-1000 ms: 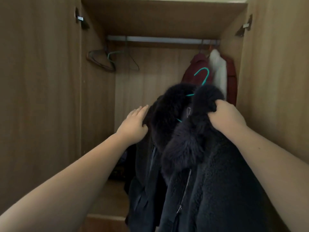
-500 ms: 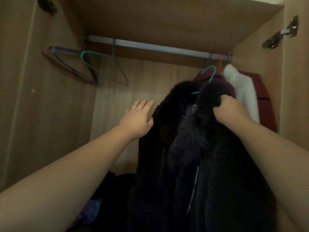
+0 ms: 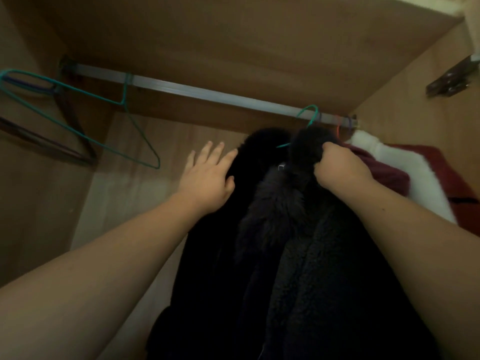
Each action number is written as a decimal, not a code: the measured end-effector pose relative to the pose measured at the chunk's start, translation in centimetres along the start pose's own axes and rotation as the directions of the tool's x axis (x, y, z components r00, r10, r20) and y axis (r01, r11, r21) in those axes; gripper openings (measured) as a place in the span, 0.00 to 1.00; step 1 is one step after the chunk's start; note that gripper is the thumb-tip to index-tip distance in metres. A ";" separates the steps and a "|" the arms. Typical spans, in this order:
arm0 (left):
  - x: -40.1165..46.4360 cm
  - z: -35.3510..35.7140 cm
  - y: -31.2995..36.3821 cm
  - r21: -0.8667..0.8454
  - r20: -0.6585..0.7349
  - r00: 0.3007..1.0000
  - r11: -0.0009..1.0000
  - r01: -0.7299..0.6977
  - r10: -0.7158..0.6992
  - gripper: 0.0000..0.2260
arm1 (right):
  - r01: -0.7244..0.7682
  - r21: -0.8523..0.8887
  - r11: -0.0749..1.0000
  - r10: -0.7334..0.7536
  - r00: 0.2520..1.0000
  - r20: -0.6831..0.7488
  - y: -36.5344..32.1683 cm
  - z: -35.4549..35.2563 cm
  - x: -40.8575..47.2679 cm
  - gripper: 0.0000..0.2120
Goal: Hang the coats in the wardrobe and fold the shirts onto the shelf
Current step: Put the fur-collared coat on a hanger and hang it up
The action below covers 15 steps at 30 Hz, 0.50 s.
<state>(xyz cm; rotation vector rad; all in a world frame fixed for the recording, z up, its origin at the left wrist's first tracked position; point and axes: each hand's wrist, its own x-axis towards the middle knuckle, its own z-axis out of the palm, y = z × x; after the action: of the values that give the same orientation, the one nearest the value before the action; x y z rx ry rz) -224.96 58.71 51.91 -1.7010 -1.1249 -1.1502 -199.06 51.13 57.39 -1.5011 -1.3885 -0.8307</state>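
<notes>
Over the last second I have carried the black fleece coat (image 3: 298, 255) up and deeper into the wardrobe, and the head camera has tipped up with it: the teal hanger hook (image 3: 310, 114), which a second ago stood in the open well under the metal rail (image 3: 207, 93), now sits right at the rail, and I cannot tell whether it has caught over the bar or only overlaps it. I judge the hanging of this coat is close to done but not safe to let go yet. My right hand (image 3: 337, 167) is a closed fist around the fur collar just beneath the hook, fingers curled fully into the pile and bearing the coat. My left hand (image 3: 207, 178) lies flat against the coat's left shoulder, fingers straight and slightly fanned, thumb tucked at the fabric, steadying and not gripping. The coat hangs between my forearms, just beside the dark red coat (image 3: 384, 175) with its white trim at the right end. Empty hangers (image 3: 78, 131) hang at the left.
</notes>
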 end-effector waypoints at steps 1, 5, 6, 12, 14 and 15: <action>0.7 0.3 0.1 -0.009 -0.008 1.000 1.000 0.003 -0.003 0.28 | -0.010 -0.021 1.000 0.010 1.000 -0.015 -0.2 -0.2 0.9 0.05; 3.2 0.7 0.3 -0.018 -0.057 0.998 1.000 -0.015 0.014 0.28 | -0.051 -0.054 0.997 0.049 0.998 -0.038 -0.6 -0.6 3.5 0.15; 3.8 0.8 0.2 -0.018 -0.070 0.997 1.000 -0.022 0.020 0.28 | -0.049 -0.050 0.998 0.047 0.998 -0.044 -0.8 -0.7 4.1 0.15; 6.6 0.6 -0.8 0.051 -0.143 0.988 0.998 -0.046 0.053 0.27 | -0.023 -0.079 0.997 0.018 0.997 -0.069 -1.8 -0.3 6.9 0.12; 7.2 0.3 -1.4 0.068 -0.148 0.988 0.997 -0.033 0.043 0.27 | -0.024 -0.118 0.993 0.017 0.998 -0.062 -2.0 0.7 7.1 0.12; 7.4 0.3 -1.6 0.074 -0.155 0.987 0.997 -0.024 0.035 0.27 | -0.029 -0.140 0.990 0.019 0.998 -0.067 -2.0 1.2 7.2 0.12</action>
<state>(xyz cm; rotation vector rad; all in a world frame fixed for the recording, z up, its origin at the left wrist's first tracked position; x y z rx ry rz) -224.91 61.23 59.09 -1.5395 -1.0290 -1.1882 -200.08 54.89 63.85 -1.5798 -1.2835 -0.9717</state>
